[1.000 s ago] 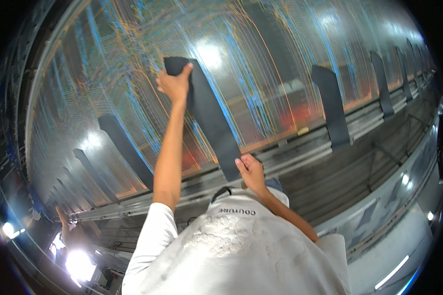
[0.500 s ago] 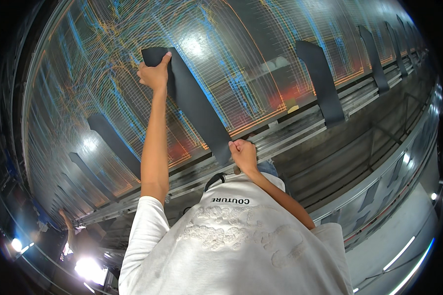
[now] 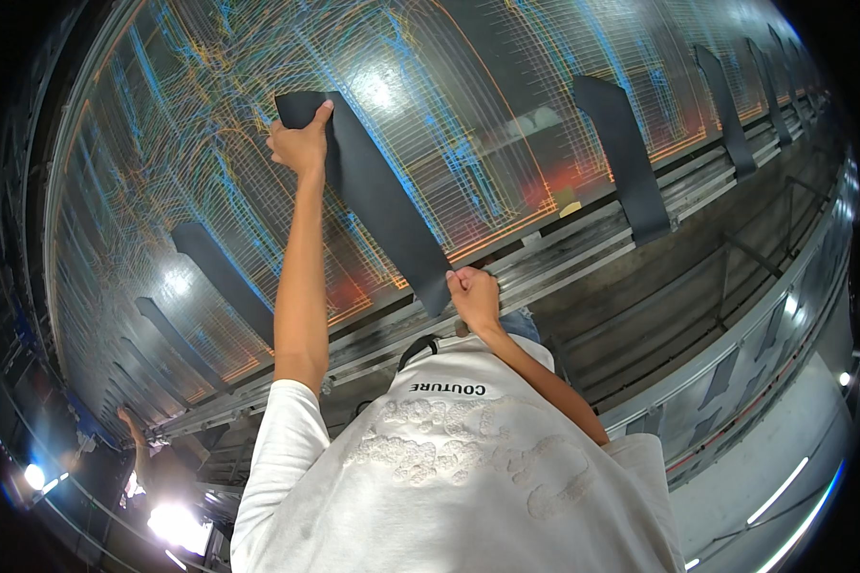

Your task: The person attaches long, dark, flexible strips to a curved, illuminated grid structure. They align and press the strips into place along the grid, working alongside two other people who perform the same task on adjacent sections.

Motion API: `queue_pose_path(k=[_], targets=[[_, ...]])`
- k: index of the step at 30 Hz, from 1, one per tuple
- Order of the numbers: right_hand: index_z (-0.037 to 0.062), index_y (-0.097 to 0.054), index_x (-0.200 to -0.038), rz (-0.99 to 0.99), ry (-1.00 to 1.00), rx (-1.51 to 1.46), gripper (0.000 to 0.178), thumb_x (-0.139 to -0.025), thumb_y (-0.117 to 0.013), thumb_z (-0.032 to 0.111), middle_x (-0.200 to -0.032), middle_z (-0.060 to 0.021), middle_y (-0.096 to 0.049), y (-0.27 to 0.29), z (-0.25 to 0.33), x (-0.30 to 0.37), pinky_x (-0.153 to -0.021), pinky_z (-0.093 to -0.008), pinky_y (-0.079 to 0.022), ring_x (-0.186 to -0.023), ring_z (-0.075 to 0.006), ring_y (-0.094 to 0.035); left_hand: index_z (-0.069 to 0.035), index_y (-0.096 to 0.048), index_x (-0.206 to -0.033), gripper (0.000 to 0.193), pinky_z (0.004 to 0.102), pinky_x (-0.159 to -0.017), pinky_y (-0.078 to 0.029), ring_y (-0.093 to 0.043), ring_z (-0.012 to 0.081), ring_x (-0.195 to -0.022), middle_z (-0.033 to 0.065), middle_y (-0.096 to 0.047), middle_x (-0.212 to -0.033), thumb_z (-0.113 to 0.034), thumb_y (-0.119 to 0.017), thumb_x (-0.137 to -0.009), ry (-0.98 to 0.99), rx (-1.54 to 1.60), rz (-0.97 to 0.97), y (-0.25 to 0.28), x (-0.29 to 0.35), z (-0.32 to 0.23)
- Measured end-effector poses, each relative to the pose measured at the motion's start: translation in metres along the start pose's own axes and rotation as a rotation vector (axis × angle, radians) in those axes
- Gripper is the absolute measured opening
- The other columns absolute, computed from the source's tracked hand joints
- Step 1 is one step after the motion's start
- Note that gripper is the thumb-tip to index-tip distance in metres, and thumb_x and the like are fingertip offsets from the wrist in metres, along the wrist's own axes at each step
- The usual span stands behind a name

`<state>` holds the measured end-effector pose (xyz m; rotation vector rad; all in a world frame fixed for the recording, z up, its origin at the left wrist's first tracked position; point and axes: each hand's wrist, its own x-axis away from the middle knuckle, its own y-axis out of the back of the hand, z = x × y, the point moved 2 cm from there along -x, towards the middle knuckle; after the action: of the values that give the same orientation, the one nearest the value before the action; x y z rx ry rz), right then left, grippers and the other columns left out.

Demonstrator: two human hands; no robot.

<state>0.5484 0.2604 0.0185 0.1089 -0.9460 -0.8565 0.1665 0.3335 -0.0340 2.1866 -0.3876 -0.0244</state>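
A long dark grey strip (image 3: 377,196) of flat, flexible-looking material lies slantwise over a board (image 3: 506,134) covered in thin coloured lines. At its far end my left hand (image 3: 301,141) grips the edge, thumb on top and fingers curled beneath; the material bends up a little there. My right hand (image 3: 474,294) pinches the near corner between thumb and fingers, beside the rail along the board's front edge. The strip's near end hangs over that edge.
Similar dark strips rest along the board, one to the right (image 3: 621,153) and another to the left (image 3: 222,277). A metal rail (image 3: 564,253) borders the near side. Another person's arm (image 3: 136,439) reaches in at lower left. A second long panel (image 3: 707,406) stands at right.
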Motion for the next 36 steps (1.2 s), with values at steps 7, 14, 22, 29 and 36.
queue_pose_path(k=[7, 14, 22, 29, 36], targets=[[0.0000, -0.070, -0.077, -0.014, 0.020, -0.004, 0.026, -0.093, -0.067, 0.021, -0.058, -0.0140, -0.065, -0.002, -0.002, -0.001, -0.055, -0.0413, -0.047, -0.049, -0.0291, -0.061, 0.018, -0.056, -0.119, 0.102, 0.0564, -0.111, -0.024, -0.043, 0.0401, -0.124, 0.0260, -0.062, -0.113, -0.060, -0.090, -0.062, -0.006, 0.009, -0.031, -0.001, 0.000, 0.001], [0.0000, -0.070, -0.078, 0.000, -0.004, -0.008, 0.027, -0.094, -0.066, 0.021, -0.058, -0.0134, -0.065, -0.002, 0.000, 0.000, -0.054, -0.0409, -0.047, -0.048, -0.0275, -0.061, 0.017, -0.056, -0.119, 0.101, 0.0535, -0.109, -0.027, -0.045, 0.0384, -0.122, 0.0249, -0.063, -0.111, -0.059, -0.090, -0.062, -0.016, -0.018, -0.012, 0.001, -0.002, -0.002], [0.0005, -0.066, -0.079, -0.017, 0.022, -0.019, 0.025, -0.093, -0.068, 0.021, -0.057, -0.0125, -0.063, -0.001, -0.001, 0.002, -0.055, -0.0428, -0.047, -0.051, -0.0297, -0.062, 0.012, -0.055, -0.124, 0.106, 0.0544, -0.107, -0.029, -0.045, 0.0380, -0.122, 0.0216, -0.062, -0.113, -0.067, -0.088, -0.061, -0.065, -0.067, 0.023, 0.008, 0.006, -0.012], [0.0072, -0.050, -0.095, -0.126, 0.042, 0.105, 0.029, -0.088, -0.073, 0.024, -0.063, -0.0112, -0.062, 0.003, 0.008, 0.007, -0.061, -0.0490, -0.049, -0.063, -0.0365, -0.066, 0.002, -0.032, -0.149, 0.122, 0.0604, -0.110, -0.027, -0.033, 0.0425, -0.139, 0.0255, -0.037, -0.150, -0.078, -0.075, -0.068, -0.313, -0.251, -0.462, 0.015, 0.034, -0.013], [0.0066, -0.053, -0.092, -0.095, 0.113, 0.120, 0.028, -0.085, -0.074, 0.024, -0.064, -0.0130, -0.062, 0.006, 0.002, 0.003, -0.063, -0.0503, -0.049, -0.065, -0.0379, -0.065, 0.010, -0.031, -0.152, 0.074, 0.0583, -0.122, -0.010, -0.018, 0.0450, -0.151, 0.0293, -0.023, -0.162, -0.037, -0.056, -0.100, -0.892, -0.396, 0.263, 0.008, 0.193, 0.002]])
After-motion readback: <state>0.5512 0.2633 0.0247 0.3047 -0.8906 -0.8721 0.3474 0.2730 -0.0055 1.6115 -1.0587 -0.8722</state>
